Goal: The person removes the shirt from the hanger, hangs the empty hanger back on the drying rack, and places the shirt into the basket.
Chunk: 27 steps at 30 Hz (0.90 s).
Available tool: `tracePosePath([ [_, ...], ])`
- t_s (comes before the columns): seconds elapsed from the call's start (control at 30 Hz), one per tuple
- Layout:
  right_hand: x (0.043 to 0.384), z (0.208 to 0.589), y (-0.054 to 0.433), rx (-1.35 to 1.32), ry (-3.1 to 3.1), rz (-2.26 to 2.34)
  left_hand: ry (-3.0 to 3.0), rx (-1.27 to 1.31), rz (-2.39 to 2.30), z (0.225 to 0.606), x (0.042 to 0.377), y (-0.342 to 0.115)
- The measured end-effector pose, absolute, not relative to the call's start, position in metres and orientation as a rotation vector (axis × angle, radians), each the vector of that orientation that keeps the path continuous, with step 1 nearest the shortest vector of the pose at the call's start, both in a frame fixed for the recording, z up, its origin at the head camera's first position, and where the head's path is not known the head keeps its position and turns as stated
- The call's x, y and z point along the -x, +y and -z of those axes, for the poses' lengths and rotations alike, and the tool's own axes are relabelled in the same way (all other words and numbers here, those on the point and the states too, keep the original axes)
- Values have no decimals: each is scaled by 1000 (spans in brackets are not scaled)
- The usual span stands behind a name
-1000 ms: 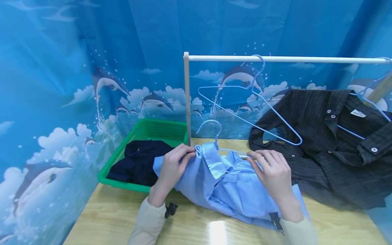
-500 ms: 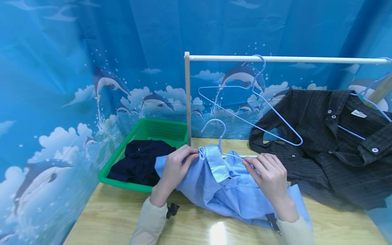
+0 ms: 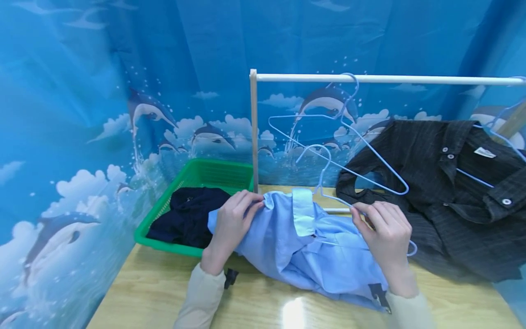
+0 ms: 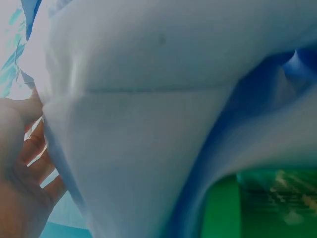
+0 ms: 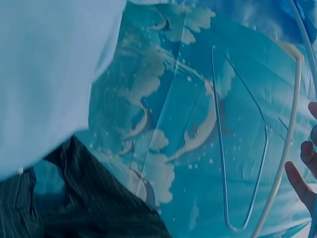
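A light-blue shirt [image 3: 283,237] lies bunched over the table's middle. My left hand [image 3: 234,224] pinches its cloth near the collar at the upper left. A blue wire hanger [image 3: 329,157] stands partly inside the shirt, hook up. My right hand [image 3: 386,233] pinches the hanger's right arm between thumb and fingers, and the rounded right end shows beyond that hand, outside the cloth. The hanger's left arm is hidden under the shirt. In the left wrist view the shirt [image 4: 138,139] fills most of the frame beside my left hand [image 4: 29,168].
A green basket [image 3: 144,242] holding dark navy cloth [image 3: 189,217] stands left. Behind is a rack with a white rail [image 3: 296,78]. From it hang a bare blue hanger [image 3: 382,160] and a black striped shirt [image 3: 423,183]. The wooden table [image 3: 263,310] runs in front.
The hanger in my right hand has moved right and up, its right end now showing outside the shirt. The collar strip has shifted right. My left hand stays nearly in place.
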State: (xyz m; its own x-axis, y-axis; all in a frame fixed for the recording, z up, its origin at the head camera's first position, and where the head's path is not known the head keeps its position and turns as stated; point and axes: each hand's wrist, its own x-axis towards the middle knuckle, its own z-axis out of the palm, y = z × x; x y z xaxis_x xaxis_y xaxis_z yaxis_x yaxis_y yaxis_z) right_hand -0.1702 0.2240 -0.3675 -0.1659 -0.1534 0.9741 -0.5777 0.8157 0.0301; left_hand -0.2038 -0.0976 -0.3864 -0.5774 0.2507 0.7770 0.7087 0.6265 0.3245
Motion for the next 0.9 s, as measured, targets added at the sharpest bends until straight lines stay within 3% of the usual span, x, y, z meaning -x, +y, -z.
tracePosePath([
  [0.57,132,335,313,-258,-1739,-281,-2092,676,833,382,209,-114],
  [0.9,141,308,307,-203,-1757,-213,-2133,684,811,384,209,-111],
])
